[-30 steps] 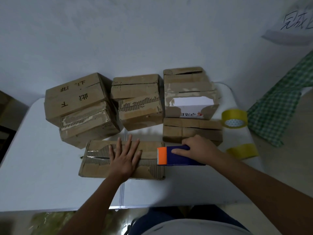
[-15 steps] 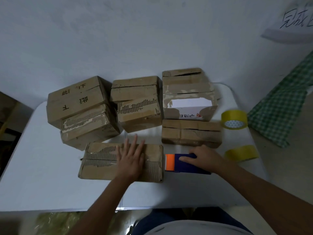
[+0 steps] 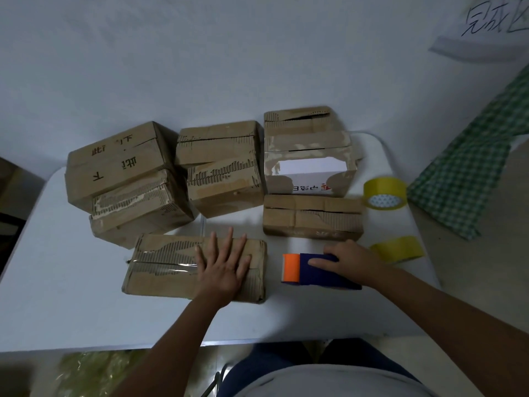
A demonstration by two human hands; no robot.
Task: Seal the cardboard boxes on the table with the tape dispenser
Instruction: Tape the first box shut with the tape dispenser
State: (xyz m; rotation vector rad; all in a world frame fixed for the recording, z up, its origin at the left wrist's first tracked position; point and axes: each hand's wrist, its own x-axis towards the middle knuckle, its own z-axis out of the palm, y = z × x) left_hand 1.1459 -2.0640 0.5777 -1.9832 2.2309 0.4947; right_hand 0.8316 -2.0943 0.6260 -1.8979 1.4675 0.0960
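Left hand [image 3: 224, 269]: lay flat with fingers spread on the right half of the near box [image 3: 171, 267], pressing its top
Right hand [image 3: 350, 260]: fingers curled over the tape dispenser [image 3: 317, 272], gripping it
Tape dispenser: blue body, orange front end, sat on the tabletop [image 3: 57, 296] just right of the near box, apart from it
Near box: clear tape showed along its top seam
Other boxes [image 3: 223, 167]: stacked behind, toward the wall
Tape rolls [image 3: 385, 193]: two yellow ones lay at the tabletop's right edge
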